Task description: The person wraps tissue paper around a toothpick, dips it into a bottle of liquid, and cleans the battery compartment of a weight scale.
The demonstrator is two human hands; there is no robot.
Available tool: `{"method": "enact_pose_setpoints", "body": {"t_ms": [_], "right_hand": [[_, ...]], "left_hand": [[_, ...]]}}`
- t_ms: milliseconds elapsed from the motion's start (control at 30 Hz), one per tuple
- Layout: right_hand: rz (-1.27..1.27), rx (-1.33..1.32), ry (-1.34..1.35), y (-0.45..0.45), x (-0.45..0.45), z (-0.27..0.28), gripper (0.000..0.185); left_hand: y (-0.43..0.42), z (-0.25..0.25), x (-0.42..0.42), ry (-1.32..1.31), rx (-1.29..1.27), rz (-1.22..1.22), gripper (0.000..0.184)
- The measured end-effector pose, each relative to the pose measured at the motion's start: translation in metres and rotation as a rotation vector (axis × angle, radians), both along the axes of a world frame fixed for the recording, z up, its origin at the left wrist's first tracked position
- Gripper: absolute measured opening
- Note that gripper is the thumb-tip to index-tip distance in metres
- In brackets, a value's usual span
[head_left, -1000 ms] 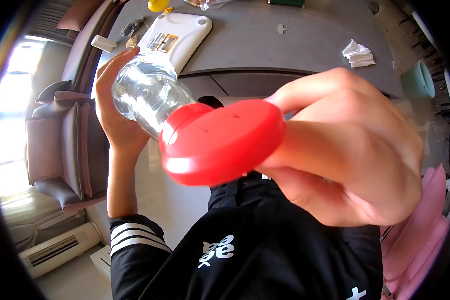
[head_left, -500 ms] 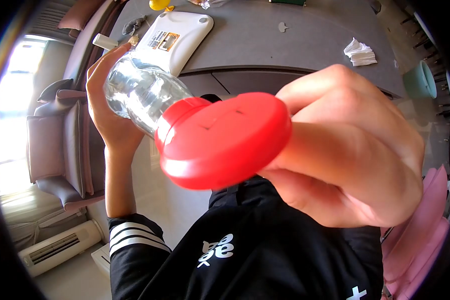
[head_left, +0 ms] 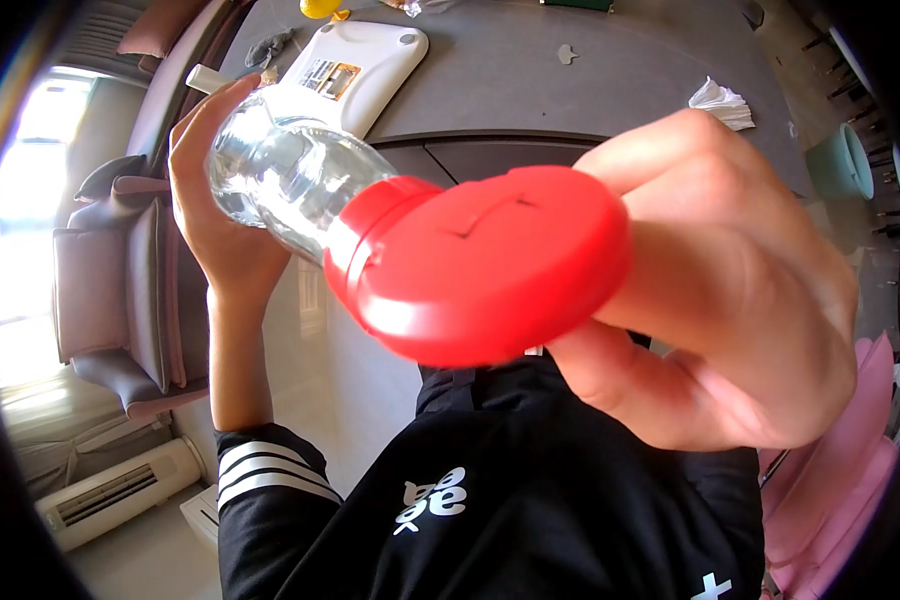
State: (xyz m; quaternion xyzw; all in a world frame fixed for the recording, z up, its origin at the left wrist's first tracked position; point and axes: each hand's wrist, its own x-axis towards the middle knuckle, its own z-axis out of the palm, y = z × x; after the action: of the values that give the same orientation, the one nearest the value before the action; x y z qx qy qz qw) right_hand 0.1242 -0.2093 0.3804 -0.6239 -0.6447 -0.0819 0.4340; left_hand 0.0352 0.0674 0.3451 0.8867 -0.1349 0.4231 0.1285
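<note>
My left hand is wrapped round a clear bottle, held tilted in front of my chest with its mouth end toward the lower right. A wide, round red lid covers that end, with a narrower red collar next to the glass. Short dark marks show on the lid's face. My right hand grips the lid's far edge, close to the camera, fingers bent. The lid hides some of its fingertips. I cannot tell whether the lid is fully fixed to the bottle.
Beyond my hands stands a grey table with a white kitchen scale or board, a yellow object and folded white tissues. A sofa is at the left, a pale green bin and a pink chair at the right.
The red lid and my right hand have shifted slightly right and up. The lid is turned a little, showing more of the collar's seam. My left hand stays nearly in place.
</note>
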Motion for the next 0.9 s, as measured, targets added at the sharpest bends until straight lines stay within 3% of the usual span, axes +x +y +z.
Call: {"method": "enact_pose_setpoints", "body": {"t_ms": [67,167,900], "right_hand": [[0.001,0.003,-0.003,0.0,0.0,0.002,0.035],[-0.01,-0.04,-0.014,-0.001,0.0,0.005,0.036],[-0.025,0.064,-0.171,0.007,0.002,-0.002,0.037]], "left_hand": [[0.002,0.0,0.001,0.049,0.023,0.022,0.073],[0.0,-0.002,0.003,-0.076,0.041,-0.044,0.073],[-0.009,0.013,-0.002,0.046,0.123,0.109,0.071]]}}
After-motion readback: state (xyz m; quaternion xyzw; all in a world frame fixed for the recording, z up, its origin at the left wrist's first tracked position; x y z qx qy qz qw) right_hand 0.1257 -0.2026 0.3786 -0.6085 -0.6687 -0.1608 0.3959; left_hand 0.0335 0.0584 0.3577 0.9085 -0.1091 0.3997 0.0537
